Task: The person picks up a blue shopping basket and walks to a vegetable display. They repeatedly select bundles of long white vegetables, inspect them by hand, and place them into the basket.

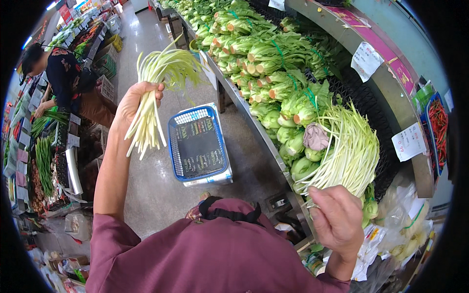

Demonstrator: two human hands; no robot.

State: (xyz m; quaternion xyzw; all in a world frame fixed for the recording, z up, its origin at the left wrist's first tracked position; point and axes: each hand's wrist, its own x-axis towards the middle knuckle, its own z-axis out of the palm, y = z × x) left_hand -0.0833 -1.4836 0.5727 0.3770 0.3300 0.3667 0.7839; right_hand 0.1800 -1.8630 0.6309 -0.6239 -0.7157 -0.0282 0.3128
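Note:
My left hand [137,100] is raised over the aisle, closed around a bunch of yellow chives [148,121]. Their white stem ends hang below the fist, and the pale green tips droop to the right. My right hand [339,219] is by the stem ends of a larger heap of yellow chives [348,154]. Its fingers are curled; whether a stalk is pinched between them cannot be told. The heap lies over stem lettuce [304,168] on the display shelf, beside a crumpled mauve cloth [316,136]. Below, a blue plastic basket [170,146] with a dark printed liner rests on a white base.
Bundles of leafy lettuce [263,55] tied with green bands fill the shelf beyond. Its metal edge [253,117] borders the aisle. Price cards [408,143] hang along the rail at right, near red chillies [438,124]. Another person [69,77] bends over the left stand.

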